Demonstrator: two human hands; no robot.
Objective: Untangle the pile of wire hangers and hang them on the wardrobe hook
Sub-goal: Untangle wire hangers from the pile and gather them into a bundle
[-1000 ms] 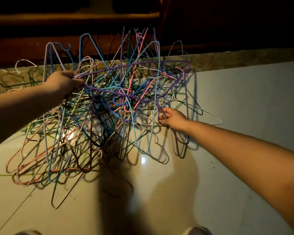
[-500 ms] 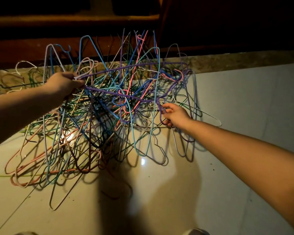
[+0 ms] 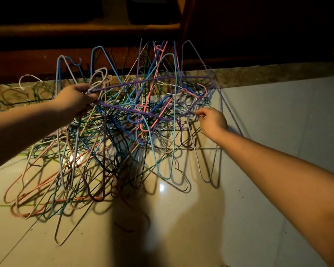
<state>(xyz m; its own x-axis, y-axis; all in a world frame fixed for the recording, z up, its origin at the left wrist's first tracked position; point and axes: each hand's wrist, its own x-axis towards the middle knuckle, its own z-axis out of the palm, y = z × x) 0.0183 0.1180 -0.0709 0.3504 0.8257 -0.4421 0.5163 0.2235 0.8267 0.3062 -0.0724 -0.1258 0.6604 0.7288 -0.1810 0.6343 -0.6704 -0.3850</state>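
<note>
Barely begun, I'd say: the pile of wire hangers [image 3: 112, 151] lies knotted on the tiled floor [image 3: 268, 122], sprawling between and below both sets of fingers, and none looks freed. The left hand [image 3: 75, 97] has its fingers clenched round the corner of a purple hanger [image 3: 135, 111]. The right hand [image 3: 212, 122] pinches a wire of the pile near that hanger's far end. No wardrobe hook is in sight, so all the hanging is left to do.

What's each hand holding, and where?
Left hand grips the purple hanger at one corner; right hand pinches a wire on the right of the pile.
</note>
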